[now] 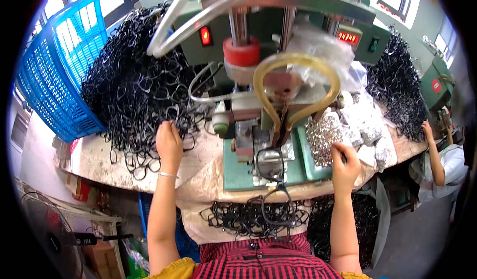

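Observation:
My left hand [170, 144] is closed, fingertips pinched together at the near edge of a large heap of black eyeglass frames [141, 88]; what lies between them is hidden. My right hand [346, 166] is also closed in a pinch, beside a pile of small shiny metal parts [324, 134]; anything held there is too small to make out. Between the hands, a black eyeglass frame [281, 185] lies at the green base of a bench press [241, 55], one rim under the tool and the other hanging over the table's front edge. Neither hand touches it.
More eyeglass frames [233, 217] lie on the cloth over my lap. A blue plastic basket [59, 75] leans at the left. Foil-like bags [365, 130] sit right of the metal parts. Another frame heap [397, 85] is farther right, near a co-worker's hand [428, 131]. A fan [49, 239] stands lower left.

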Demonstrator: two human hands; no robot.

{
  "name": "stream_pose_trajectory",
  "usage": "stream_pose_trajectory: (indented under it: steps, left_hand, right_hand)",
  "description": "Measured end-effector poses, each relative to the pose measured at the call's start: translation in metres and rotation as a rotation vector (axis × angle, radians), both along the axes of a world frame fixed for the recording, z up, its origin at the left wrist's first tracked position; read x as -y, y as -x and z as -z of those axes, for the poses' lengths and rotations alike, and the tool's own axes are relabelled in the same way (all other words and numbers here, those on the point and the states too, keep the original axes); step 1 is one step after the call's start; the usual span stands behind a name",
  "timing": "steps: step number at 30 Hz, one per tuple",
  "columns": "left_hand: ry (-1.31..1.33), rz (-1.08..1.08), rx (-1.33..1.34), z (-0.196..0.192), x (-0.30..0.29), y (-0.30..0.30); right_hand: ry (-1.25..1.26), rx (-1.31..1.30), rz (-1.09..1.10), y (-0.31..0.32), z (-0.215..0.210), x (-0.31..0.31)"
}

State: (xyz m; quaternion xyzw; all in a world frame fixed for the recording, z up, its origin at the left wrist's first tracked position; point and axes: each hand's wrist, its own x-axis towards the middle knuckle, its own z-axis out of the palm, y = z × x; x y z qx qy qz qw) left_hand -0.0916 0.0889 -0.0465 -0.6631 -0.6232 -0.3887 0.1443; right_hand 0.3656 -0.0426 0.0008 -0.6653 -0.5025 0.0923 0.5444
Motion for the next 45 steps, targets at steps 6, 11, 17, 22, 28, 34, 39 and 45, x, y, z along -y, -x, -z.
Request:
stream_pose_trajectory:
  steps: [6, 11, 17, 22, 28, 34, 39, 45]
  left_hand:
    - [-0.041, 0.040, 0.106, -0.019, 0.006, -0.051]
    - [0.041, 0.261, 0.943, -0.011, 0.042, -0.061]
    - [-0.144, 0.844, 1.160, -0.131, 0.112, -0.134]
    - [-0.188, 0.866, 0.675, -0.174, 0.095, -0.157]
    - [-0.105, 1.019, 0.245, -0.155, 0.119, -0.157]
    - [-0.129, 1.145, -0.001, -0.128, 0.112, -0.181]
    - [-0.118, 1.152, 0.041, -0.128, 0.113, -0.182]
    - [-0.152, 0.929, -0.052, -0.109, 0.134, -0.177]
  right_hand:
    - [-0.210, 0.109, -0.350, 0.043, -0.061, -0.002]
    - [-0.196, -0.365, -0.425, 0.091, -0.058, -0.021]
    - [-0.097, -0.532, -0.498, 0.092, -0.056, -0.024]
    - [-0.102, -0.624, -0.555, 0.103, -0.083, -0.015]
    - [-0.001, -0.361, -0.708, 0.079, -0.098, 0.011]
    - [0.186, 0.566, -0.006, 0.001, -0.010, -0.018]
    - [0.008, 0.444, -0.033, -0.013, 0.015, -0.022]
    - [-0.080, 0.466, -0.027, -0.011, 0.008, -0.031]
